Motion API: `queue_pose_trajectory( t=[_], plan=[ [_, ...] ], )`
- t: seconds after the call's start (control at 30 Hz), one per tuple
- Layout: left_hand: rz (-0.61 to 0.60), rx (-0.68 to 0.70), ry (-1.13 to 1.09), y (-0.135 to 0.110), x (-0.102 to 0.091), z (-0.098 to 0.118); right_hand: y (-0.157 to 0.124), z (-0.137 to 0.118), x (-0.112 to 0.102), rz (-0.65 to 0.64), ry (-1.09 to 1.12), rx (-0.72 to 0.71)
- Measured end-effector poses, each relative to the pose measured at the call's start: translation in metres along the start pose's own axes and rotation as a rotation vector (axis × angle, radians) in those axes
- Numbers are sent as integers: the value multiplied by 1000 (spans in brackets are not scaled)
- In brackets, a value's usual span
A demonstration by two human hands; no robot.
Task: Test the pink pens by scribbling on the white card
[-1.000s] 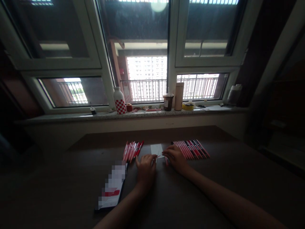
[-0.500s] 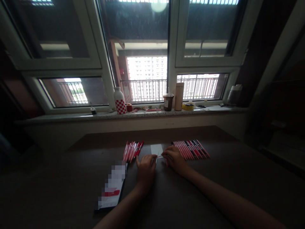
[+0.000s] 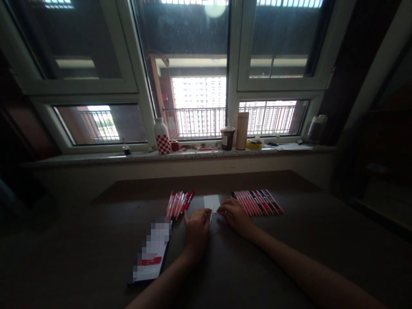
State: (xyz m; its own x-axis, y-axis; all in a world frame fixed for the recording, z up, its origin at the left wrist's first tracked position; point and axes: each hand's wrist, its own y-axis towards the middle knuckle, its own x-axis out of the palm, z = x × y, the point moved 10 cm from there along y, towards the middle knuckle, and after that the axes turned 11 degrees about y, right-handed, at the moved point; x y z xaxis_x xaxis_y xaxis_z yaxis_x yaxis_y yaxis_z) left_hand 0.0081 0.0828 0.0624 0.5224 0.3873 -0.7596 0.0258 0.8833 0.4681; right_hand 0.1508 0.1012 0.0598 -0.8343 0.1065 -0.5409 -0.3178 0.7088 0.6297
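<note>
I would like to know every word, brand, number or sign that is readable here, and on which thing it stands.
No text is readable.
White label on the cup: too small, blurred.
Flat case: mostly pixelated, nothing legible.
Left pencils, right pencils: any print is too small.

Window [image 3: 234, 56]: broad, pale-framed, in several sections across the upper frame.
Balcony railing [image 3: 196, 122]: barred, beyond the window at centre and in its lower side sections.
High-rise building [image 3: 199, 92]: pale, washed out by brightness, behind the railing.
Windowsill [image 3: 193, 157]: speckled stone, running across mid-frame.
Wall [image 3: 206, 166]: plain strip below the windowsill.
Tabletop [image 3: 80, 240]: dark brown, filling most of the lower half.
Light: daylight through the window; left and right edges nearly black.
</note>
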Motion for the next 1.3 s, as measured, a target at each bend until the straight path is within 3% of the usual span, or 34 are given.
queue_pose_trajectory(
  t=[0.83, 1.3],
  plan=[
    [-20, -5, -73, 2, 6, -4, 0, 5, 2, 11, -19, -14],
    [-17, 48, 73, 0, 11, 1, 3, -12, 1, -38, -6, -87]
  ],
)
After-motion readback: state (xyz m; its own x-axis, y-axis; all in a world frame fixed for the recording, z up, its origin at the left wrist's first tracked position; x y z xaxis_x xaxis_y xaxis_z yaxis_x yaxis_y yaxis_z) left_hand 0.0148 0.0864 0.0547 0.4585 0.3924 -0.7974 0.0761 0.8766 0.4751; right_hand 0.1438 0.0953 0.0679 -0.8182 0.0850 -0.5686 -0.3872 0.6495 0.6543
